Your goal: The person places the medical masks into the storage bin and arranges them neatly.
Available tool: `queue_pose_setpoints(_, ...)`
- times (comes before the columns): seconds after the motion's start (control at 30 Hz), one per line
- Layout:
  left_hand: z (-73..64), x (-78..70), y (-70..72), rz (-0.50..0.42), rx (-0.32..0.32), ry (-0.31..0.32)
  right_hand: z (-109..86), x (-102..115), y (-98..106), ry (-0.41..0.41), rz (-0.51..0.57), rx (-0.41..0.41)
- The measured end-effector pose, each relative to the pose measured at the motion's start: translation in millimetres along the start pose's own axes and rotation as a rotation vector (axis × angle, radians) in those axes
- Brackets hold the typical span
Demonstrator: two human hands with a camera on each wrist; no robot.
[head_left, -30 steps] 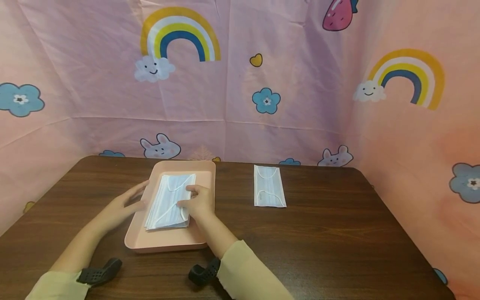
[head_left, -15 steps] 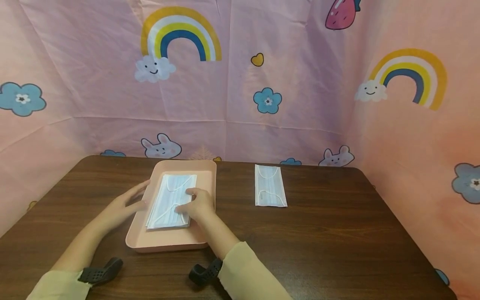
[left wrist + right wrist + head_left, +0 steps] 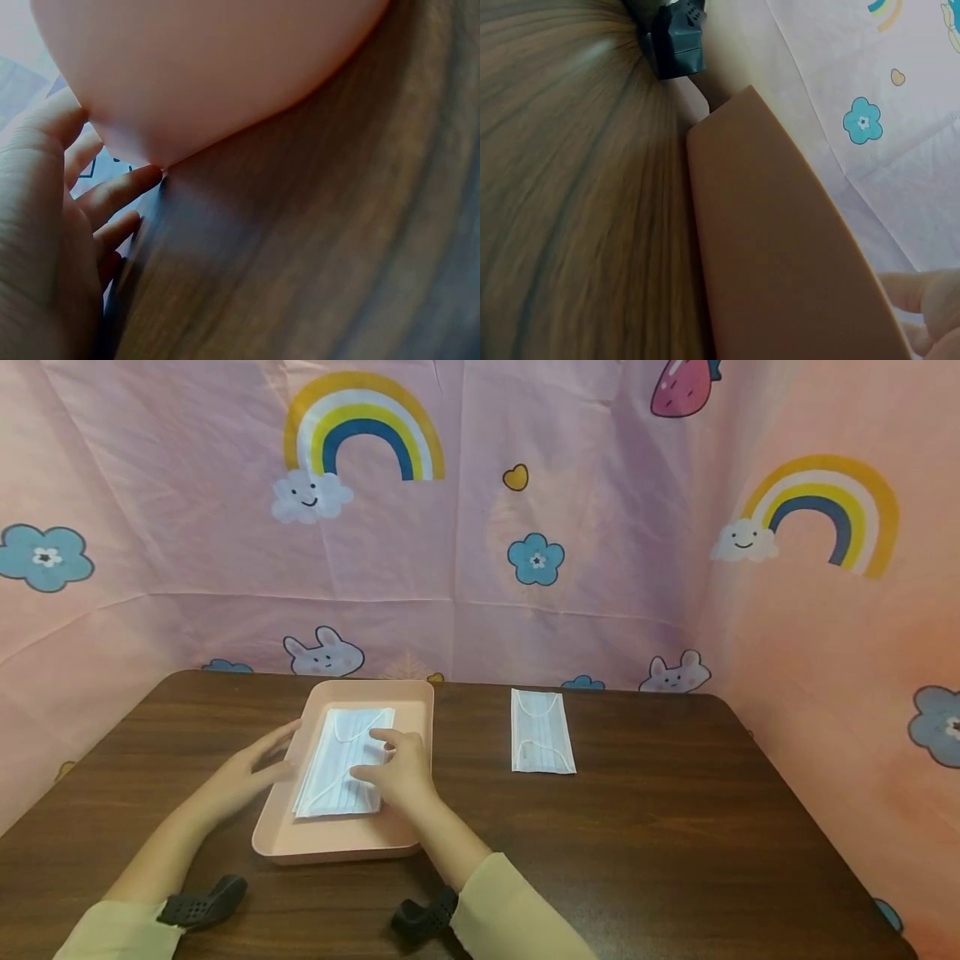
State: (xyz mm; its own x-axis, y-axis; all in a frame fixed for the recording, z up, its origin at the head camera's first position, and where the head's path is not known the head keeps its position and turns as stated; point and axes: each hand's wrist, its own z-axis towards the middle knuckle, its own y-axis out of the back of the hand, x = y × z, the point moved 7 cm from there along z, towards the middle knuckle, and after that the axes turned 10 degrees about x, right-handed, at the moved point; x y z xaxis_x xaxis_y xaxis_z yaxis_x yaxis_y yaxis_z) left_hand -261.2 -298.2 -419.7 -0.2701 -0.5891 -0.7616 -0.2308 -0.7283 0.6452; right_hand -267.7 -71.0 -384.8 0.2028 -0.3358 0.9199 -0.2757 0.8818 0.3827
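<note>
A stack of pale blue face masks (image 3: pixel 337 789) with white ear loops lies in a pink tray (image 3: pixel 345 843) at the table's left. My right hand (image 3: pixel 405 772) is over the right side of the stack, thumb and forefinger apart with nothing pinched between them. Along the tray's left side rests my left hand (image 3: pixel 243 777), its fingers extended. In the left wrist view, thumb and fingertips touch the tray wall (image 3: pixel 202 67). Another face mask (image 3: pixel 542 735) lies flat on the table, right of the tray. The right wrist view shows mostly the tray's outer wall (image 3: pixel 772 240); the masks are hidden there.
The dark wooden table (image 3: pixel 637 843) has rounded far corners. A pink cloth (image 3: pixel 480 527) printed with rainbows, flowers and rabbits hangs behind and at both sides. Each forearm wears a black wrist mount (image 3: pixel 202 906).
My right thumb and fingers have come off the top mask, and the ear loop they were at now lies flatter. The left hand stays against the tray.
</note>
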Motion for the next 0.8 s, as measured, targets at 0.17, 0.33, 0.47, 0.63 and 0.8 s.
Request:
queue_pose_setpoints(0.17, 0.4, 2.8, 0.2, 0.001, 0.001, -0.007, -6.0, 5.3, 5.0, 0.101, 0.049, 0.027)
queue_pose_setpoints(0.33, -0.9, 2.8, -0.1, -0.007, -0.001, -0.005, -14.1, 8.9, 10.0, 0.191, 0.096, 0.06)
queue_pose_setpoints(0.47, -1.7, 1.6, -0.5, -0.012, 0.004, 0.008, -24.4, 12.0, 18.6, 0.273, 0.113, 0.075)
queue_pose_setpoints(0.63, -1.9, 0.8, 0.4, -0.007, 0.004, 0.021, -38.6, 6.8, 32.6, 0.282, 0.13, 0.091)
queue_pose_setpoints(0.8, 0.3, 1.3, 0.8, -0.01, 0.005, 0.02, -56.4, 20.0, 59.3, 0.311, 0.171, 0.079)
